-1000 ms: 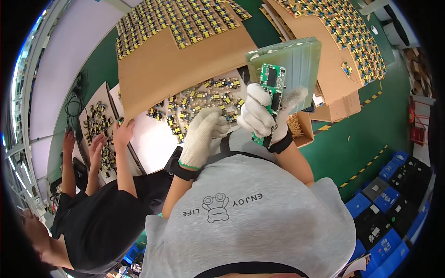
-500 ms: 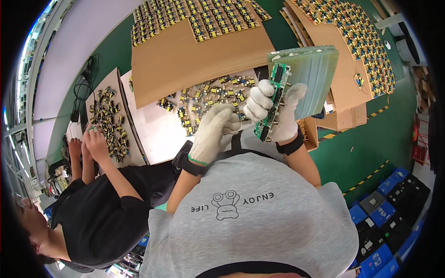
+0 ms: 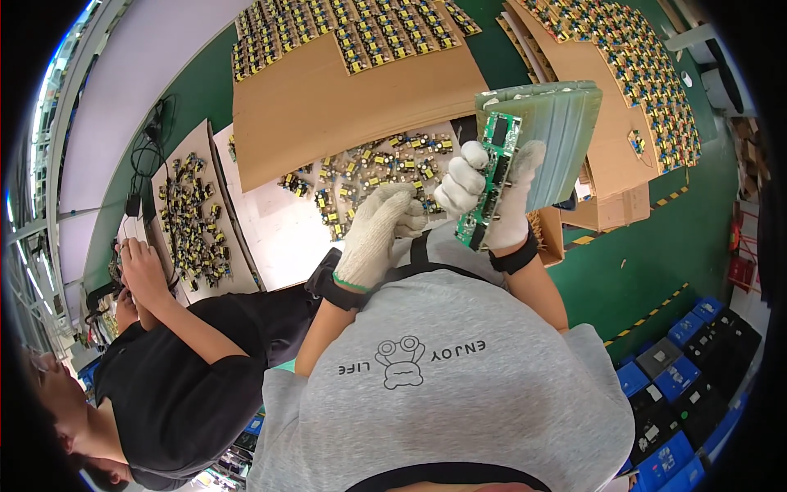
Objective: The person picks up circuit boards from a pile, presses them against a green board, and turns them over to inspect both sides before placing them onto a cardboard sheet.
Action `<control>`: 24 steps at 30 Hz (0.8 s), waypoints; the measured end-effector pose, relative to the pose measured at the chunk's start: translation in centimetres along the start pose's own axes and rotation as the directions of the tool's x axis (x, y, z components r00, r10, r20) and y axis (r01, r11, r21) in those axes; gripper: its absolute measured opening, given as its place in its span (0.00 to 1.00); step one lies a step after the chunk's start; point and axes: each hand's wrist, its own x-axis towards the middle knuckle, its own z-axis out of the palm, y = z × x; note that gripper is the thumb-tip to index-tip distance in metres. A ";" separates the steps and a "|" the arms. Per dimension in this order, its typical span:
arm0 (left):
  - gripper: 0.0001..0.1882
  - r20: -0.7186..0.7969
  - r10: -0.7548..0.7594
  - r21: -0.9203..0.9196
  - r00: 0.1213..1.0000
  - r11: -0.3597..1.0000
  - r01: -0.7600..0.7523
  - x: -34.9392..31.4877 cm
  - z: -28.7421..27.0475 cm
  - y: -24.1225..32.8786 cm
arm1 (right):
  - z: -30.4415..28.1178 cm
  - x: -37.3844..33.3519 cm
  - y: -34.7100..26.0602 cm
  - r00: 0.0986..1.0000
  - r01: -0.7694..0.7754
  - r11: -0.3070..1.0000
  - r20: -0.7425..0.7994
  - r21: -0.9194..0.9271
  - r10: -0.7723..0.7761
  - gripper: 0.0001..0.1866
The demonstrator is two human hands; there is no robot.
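My right hand (image 3: 466, 182), in a white glove, grips a long narrow green circuit board (image 3: 502, 141) held up on a slant. Its fingers wrap the board's left side and the thumb is on the right. Dark parts line the board's face, and small round metal parts stick out along its right edge. My left hand (image 3: 379, 232), in a cream knitted glove, hovers to the left of the board, apart from it. Its fingers curl inward, and whatever they may hold is hidden. Just beyond the board stands a stack of pale green, translucent sheets (image 3: 561, 148).
Small boards with yellow parts (image 3: 385, 164) lie on the white worktop (image 3: 275, 234) past my left hand. Brown cardboard (image 3: 352, 107) carries more in rows. Another board-covered cardboard sheet (image 3: 619, 152) is at right. A co-worker's hands (image 3: 143, 266) are at left; blue crates (image 3: 676, 377) stand lower right.
The circuit board in my right hand has shifted slightly right and turned its face more toward me. My left hand stays put. The co-worker's hands have moved left and down.
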 end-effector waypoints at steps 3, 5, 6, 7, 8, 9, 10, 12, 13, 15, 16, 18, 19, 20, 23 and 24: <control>0.20 0.005 0.007 -0.006 1.000 1.000 -0.007 0.0 0.0 -0.1 | -0.2 -0.2 -0.4 1.000 -0.001 0.999 0.015 0.034 0.001 0.37; 0.20 0.009 0.009 -0.006 1.000 1.000 -0.009 0.2 -0.1 -0.2 | 0.0 -0.3 -0.5 1.000 0.002 0.998 0.009 0.062 -0.002 0.38; 0.20 0.008 0.009 -0.022 1.000 1.000 -0.009 0.3 -0.3 -0.5 | 0.1 -0.3 -0.5 1.000 0.004 0.996 0.003 0.089 -0.004 0.39; 0.20 0.007 0.009 -0.038 1.000 0.999 -0.009 0.4 -0.4 -0.6 | 0.1 -0.3 -0.4 1.000 0.002 0.996 0.003 0.089 -0.002 0.39; 0.20 0.006 0.010 -0.040 1.000 0.999 -0.010 0.4 -0.5 -0.6 | 0.1 -0.4 -0.3 1.000 0.002 0.994 0.001 0.113 -0.002 0.39; 0.20 0.003 0.012 -0.037 1.000 0.999 -0.012 0.4 -0.4 -0.6 | 0.0 -0.4 -0.2 1.000 0.000 0.991 -0.001 0.136 0.000 0.40; 0.20 0.001 0.014 -0.035 1.000 0.999 -0.014 0.4 -0.4 -0.5 | -0.1 -0.3 -0.2 1.000 -0.001 0.991 -0.001 0.134 0.001 0.40; 0.20 0.009 0.023 -0.012 1.000 1.000 -0.023 0.3 -0.2 -0.3 | -0.5 -0.2 -0.2 0.996 -0.021 0.986 0.084 0.168 0.007 0.40; 0.20 0.013 0.032 0.013 0.999 0.999 -0.032 0.2 -0.2 -0.2 | -0.6 -0.1 -0.2 0.996 -0.028 0.986 0.087 0.167 0.013 0.40; 0.20 0.010 0.053 0.068 0.999 0.996 -0.053 -0.2 0.3 0.4 | -0.8 0.1 0.0 0.993 0.008 0.986 0.117 0.169 -0.029 0.40; 0.20 0.016 0.068 0.124 0.998 0.990 -0.070 -0.4 0.6 0.7 | -0.8 0.1 -0.1 0.993 0.004 0.986 0.118 0.166 -0.023 0.40; 0.20 0.017 0.075 0.145 0.997 0.987 -0.077 -0.5 1.1 1.0 | -0.7 0.0 -0.1 0.996 0.057 0.997 0.069 0.057 -0.061 0.41; 0.20 0.019 0.079 0.173 0.997 0.982 -0.081 -0.5 1.3 1.3 | -0.7 0.1 -0.1 0.996 0.052 0.997 0.071 0.058 -0.056 0.41; 0.20 0.014 0.082 0.172 0.997 0.982 -0.083 -0.6 1.6 1.5 | -0.8 0.2 0.0 0.993 0.111 0.994 0.044 0.018 -0.112 0.41; 0.18 0.062 0.101 0.207 0.993 0.972 -0.112 -0.8 2.3 2.1 | -1.5 0.3 0.2 0.977 0.195 0.981 0.092 0.006 -0.194 0.45; 0.21 0.075 0.158 0.253 0.985 0.952 -0.172 -0.9 2.7 2.2 | -1.6 0.4 0.3 0.961 0.223 0.974 0.160 0.037 -0.226 0.49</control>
